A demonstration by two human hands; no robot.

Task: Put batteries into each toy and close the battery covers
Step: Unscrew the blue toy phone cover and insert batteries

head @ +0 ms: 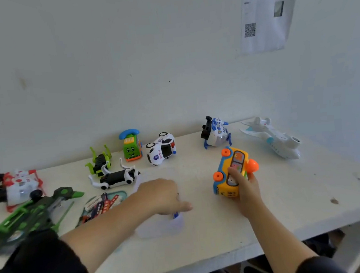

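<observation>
My right hand grips a yellow and blue toy bus with orange wheels, lying on its side on the white table. My left hand reaches down into a clear plastic container, fingers closed around something small and blue, probably a battery, mostly hidden. A teal tray of several batteries lies to the left of that hand.
Along the wall stand a green phone toy, a police car, a blue-white helicopter toy and a white plane. Two dog-like toys, a green-black vehicle and a red-white toy lie left.
</observation>
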